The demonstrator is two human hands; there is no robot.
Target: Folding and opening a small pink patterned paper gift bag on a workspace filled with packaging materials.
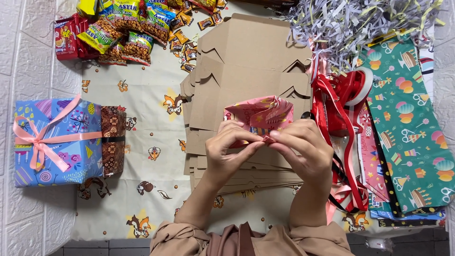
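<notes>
Folding step: my left hand and right hand pinch closed on the pink wrapped parcel's paper flap; next, I judge, creasing flat against flattened cardboard boxes beneath.

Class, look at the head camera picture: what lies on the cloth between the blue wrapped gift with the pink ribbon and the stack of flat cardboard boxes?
In the head view, a brown patterned box stands against the blue wrapped gift; from there to the stack of flat cardboard boxes only squirrel-print cloth shows.

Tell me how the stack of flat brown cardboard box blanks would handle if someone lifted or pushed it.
The stack of flat brown cardboard box blanks looks fairly stiff, since the sheets lie flat. Its edges are fanned out unevenly, so a push would probably slide the loose sheets apart. Lifted as one, it likely needs both hands underneath.
</notes>
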